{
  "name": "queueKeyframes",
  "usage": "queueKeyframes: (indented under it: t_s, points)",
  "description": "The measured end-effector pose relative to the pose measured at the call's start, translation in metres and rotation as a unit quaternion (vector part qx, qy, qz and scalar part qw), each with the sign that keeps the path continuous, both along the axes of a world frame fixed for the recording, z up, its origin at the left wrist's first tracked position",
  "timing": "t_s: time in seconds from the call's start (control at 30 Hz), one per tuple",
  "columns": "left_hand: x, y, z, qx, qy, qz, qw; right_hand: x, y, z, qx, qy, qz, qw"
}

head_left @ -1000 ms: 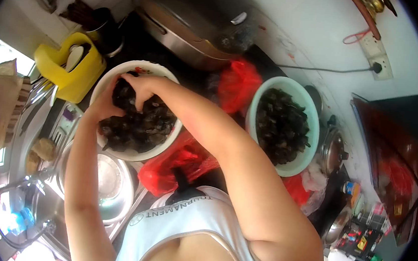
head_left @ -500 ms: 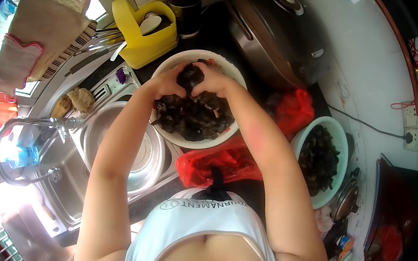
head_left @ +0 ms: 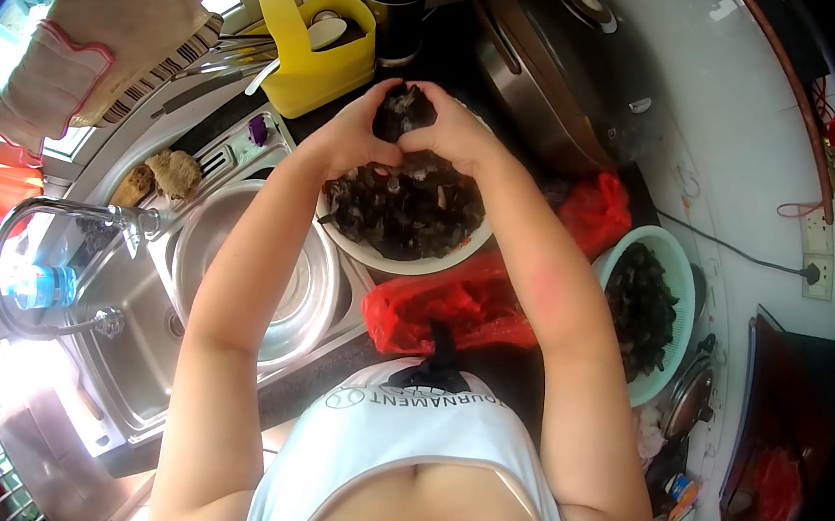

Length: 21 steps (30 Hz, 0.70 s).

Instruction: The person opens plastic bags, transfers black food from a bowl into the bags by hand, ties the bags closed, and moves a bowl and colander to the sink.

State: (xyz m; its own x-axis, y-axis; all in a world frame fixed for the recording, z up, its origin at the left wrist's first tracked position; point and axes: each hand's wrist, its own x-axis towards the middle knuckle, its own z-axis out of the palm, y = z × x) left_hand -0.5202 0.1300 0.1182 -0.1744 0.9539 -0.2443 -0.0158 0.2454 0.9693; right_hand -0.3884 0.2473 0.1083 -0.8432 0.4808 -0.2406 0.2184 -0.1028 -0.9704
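Observation:
A round white bowl (head_left: 457,264) holds a heap of dark, wet pieces (head_left: 402,209) that look like black fungus. My left hand (head_left: 354,139) curves around the far left part of the heap, thumb toward the middle. Opposite it, my right hand (head_left: 450,133) curves in from the right. Between the two hands, a clump of the dark pieces (head_left: 405,111) is cupped, with the thumbs nearly meeting on the near side. Some fingertips are hidden at the far rim.
Right of the bowl are a red plastic bag (head_left: 452,314) and a pale green basket (head_left: 684,311) of dark pieces. A metal basin (head_left: 323,302) sits over the sink (head_left: 133,344). Behind stand a yellow holder (head_left: 324,81) and a brown cooker (head_left: 545,82).
The view has swung round, shifting the counter in frame. My hands, earlier lower among the pieces, are now at the bowl's far side, cupped around a clump.

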Motion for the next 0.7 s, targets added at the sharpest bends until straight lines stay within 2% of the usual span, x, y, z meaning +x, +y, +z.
queueKeyframes:
  t_s: [0.2, 0.33, 0.47, 0.53, 0.57, 0.63, 0.67, 0.7]
  points:
    - [0.005, -0.001, 0.021, 0.033, 0.004, 0.014, 0.999, 0.006, -0.005, 0.029, 0.05, 0.036, -0.014, 0.998]
    - [0.009, -0.004, 0.037, 0.05, -0.005, 0.015, 0.999, 0.009, -0.008, 0.044, 0.035, 0.043, -0.015, 0.998]
    - [0.014, -0.006, 0.037, 0.051, 0.101, 0.016, 0.993, 0.012, -0.009, 0.033, 0.081, 0.039, -0.032, 0.995]
    - [0.018, -0.009, 0.022, 0.035, 0.117, 0.012, 0.992, 0.012, -0.012, 0.008, 0.06, 0.041, -0.046, 0.996]
    - [-0.001, -0.007, -0.032, 0.113, 0.264, -0.023, 0.958, 0.011, -0.01, -0.012, 0.099, 0.017, -0.044, 0.994]
    - [0.0, -0.009, -0.055, 0.081, 0.262, -0.054, 0.96, 0.001, -0.012, -0.073, 0.275, -0.064, -0.01, 0.959]
    - [-0.01, -0.007, -0.094, 0.04, 0.327, -0.077, 0.941, 0.002, -0.015, -0.086, 0.337, -0.105, 0.0, 0.936]
    - [-0.003, -0.013, -0.078, 0.083, 0.308, -0.118, 0.94, 0.014, -0.017, -0.072, 0.348, -0.151, 0.003, 0.925]
